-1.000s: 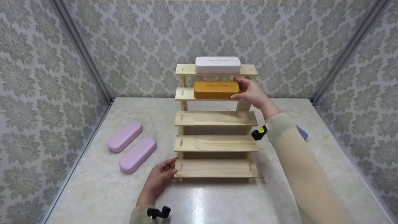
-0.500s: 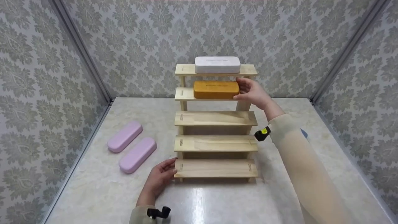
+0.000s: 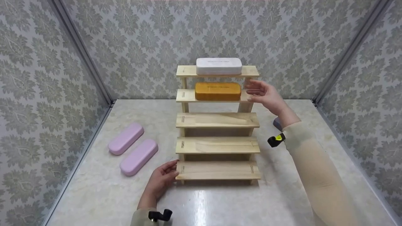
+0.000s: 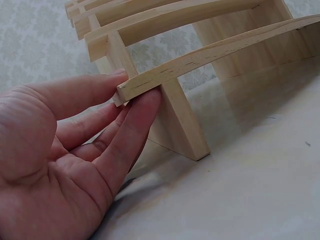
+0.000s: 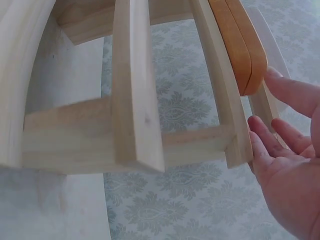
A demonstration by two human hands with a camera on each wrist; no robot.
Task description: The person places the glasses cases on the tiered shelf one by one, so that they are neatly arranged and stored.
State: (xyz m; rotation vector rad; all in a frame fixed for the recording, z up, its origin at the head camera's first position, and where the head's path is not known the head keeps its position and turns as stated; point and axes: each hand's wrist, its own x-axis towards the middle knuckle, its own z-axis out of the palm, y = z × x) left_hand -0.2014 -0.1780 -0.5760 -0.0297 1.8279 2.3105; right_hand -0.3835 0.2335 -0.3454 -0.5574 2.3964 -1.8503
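Note:
A stepped wooden rack (image 3: 218, 120) with several shelves stands on the table. On its top shelf lies a white case (image 3: 219, 66), and on the shelf below, an orange case (image 3: 218, 91). My left hand (image 3: 160, 179) pinches the left end of the lowest shelf; in the left wrist view the thumb is above and fingers (image 4: 142, 107) are below the board. Beside the orange case's right end is my right hand (image 3: 268, 98), holding nothing, fingers relaxed at the shelf's end. The right wrist view shows the orange case (image 5: 242, 45) near that thumb.
Two pink cases (image 3: 126, 138) (image 3: 139, 157) lie on the table (image 3: 94, 188) left of the rack. A dark blue object (image 3: 277, 124) is partly hidden behind the right forearm. Patterned walls (image 3: 201, 31) enclose the table at the back and sides.
My right hand has let go of the orange case and moved right, away from its end. The orange case stays on its shelf. My left hand keeps its place on the lowest shelf.

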